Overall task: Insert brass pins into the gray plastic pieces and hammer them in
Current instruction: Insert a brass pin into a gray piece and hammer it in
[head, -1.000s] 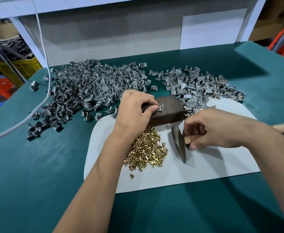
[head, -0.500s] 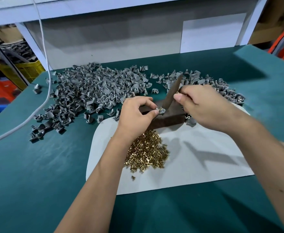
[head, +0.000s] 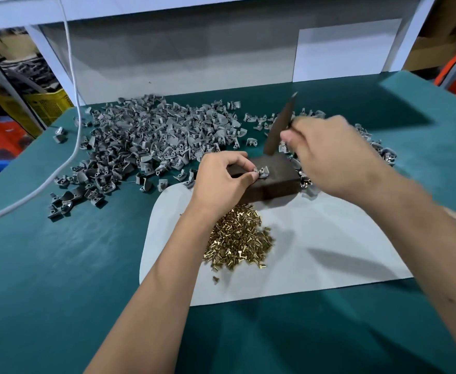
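1. left hand (head: pixel 222 179) pinches a gray plastic piece (head: pixel 262 172) on top of the dark block (head: pixel 275 179).
2. right hand (head: pixel 332 160) grips the hammer (head: pixel 279 125), head raised above the block.
3. brass pins (head: pixel 240 238) lie heaped on the white sheet (head: pixel 329 252), near the block.

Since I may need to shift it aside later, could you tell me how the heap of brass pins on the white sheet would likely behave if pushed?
The brass pins lie loose in a heap, so a push would probably scatter them. They look like short headed cylinders, so strays may roll. The white sheet looks smooth, so they would likely slide easily.
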